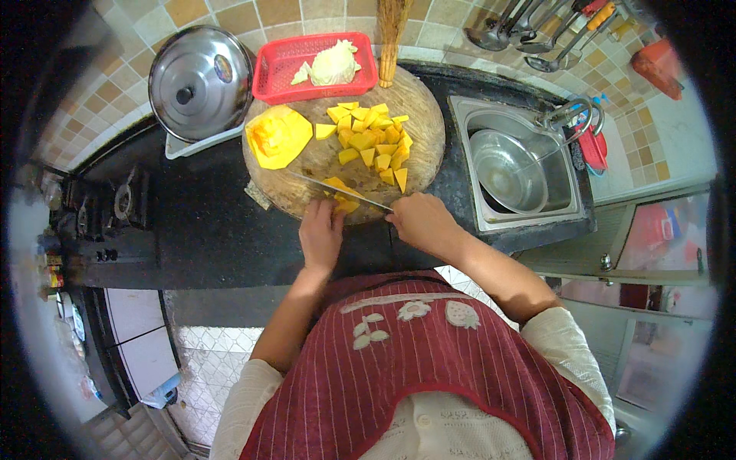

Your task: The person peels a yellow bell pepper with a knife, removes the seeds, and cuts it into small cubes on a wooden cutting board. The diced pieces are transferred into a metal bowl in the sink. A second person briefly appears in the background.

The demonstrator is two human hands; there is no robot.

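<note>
My right hand (426, 223) grips the handle of a kitchen knife (339, 191), its blade reaching left across a round wooden chopping board (422, 115). Under and beside the blade lies a piece of pumpkin (347, 202), and the fingers of my left hand (321, 230) rest on its near left side. Those fingertips are partly hidden, so how firmly they hold it is hard to see. Beyond the knife, many cut pumpkin chunks (374, 138) are heaped right of the board's middle. A large hollowed pumpkin piece (279, 137) sits at the board's left.
A red plastic basket (276, 80) with pale leafy vegetable (335, 64) stands at the board's back edge, beside a bundled whisk brush (389, 52). Left is a steel lid (201, 83) on a white tray (204, 145); further left, a gas stove (126, 198). Right, a sink (566, 198) holds a metal bowl (509, 169).
</note>
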